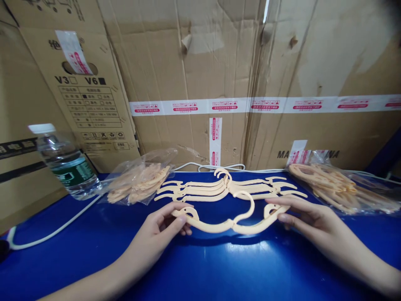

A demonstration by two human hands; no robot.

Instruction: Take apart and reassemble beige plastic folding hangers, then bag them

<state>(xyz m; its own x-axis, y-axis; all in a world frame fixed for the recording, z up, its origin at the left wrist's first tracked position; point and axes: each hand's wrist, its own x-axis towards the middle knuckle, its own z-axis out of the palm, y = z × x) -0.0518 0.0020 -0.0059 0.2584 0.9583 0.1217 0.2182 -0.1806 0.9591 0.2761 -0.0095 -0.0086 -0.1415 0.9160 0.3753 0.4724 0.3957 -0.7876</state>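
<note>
A cream plastic folding hanger is held just above the blue table, its hook curving up from the middle joint. My left hand pinches its left end between thumb and fingers. At the opposite end, my right hand grips the tip in the same way. Both arms of the hanger are spread out sideways. Behind it lie several similar unfolded hangers, set close together with their hooks pointing away from me.
A clear bag of folded hanger pieces lies at the left, another bag at the right. A water bottle stands far left beside a white cable. Cardboard boxes wall off the back of the blue table.
</note>
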